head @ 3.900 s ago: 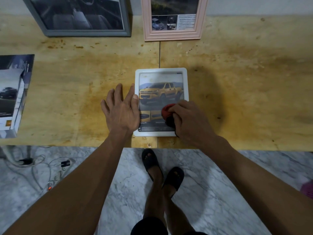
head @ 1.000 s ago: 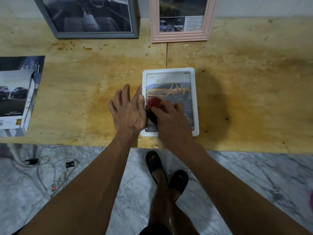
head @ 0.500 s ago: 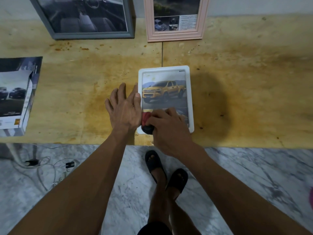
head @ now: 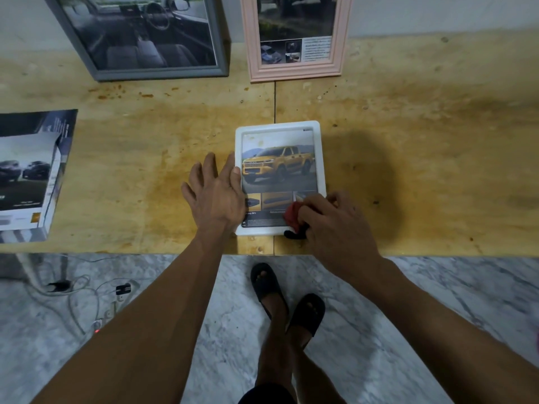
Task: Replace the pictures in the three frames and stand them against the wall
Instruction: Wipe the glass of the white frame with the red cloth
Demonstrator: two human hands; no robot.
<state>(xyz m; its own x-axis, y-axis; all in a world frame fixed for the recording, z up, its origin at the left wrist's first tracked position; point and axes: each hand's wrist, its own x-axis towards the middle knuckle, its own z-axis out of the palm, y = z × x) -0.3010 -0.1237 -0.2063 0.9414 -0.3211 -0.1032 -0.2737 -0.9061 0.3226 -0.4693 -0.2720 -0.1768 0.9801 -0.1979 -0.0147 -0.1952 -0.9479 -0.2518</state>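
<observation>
**Cloth now at the frame's near right corner**

Half a second ago your right hand (head: 335, 225) had the red-and-black cloth (head: 293, 220) at the near left corner of the white frame (head: 320, 158); now it has crossed to the near right corner, with the cloth's black end hanging over the frame's near edge. Your fingers are curled round the cloth, gripping it. Your left hand (head: 215, 193) has stayed where it was: flat, fingers straight and spread, pressing on the frame's left edge and the wooden table (head: 131, 176) beside it.

The white frame lies face up near the table's front edge and holds a picture of a yellow pickup truck (head: 278, 164) above a row of smaller images and text. At the back, the grey frame (head: 99, 68) holds a car-interior picture and the pink frame (head: 294, 72) holds a dark photo with small images and text; both stand leaning against the wall. A stack of car brochures (head: 27, 170) lies at the table's left.
</observation>
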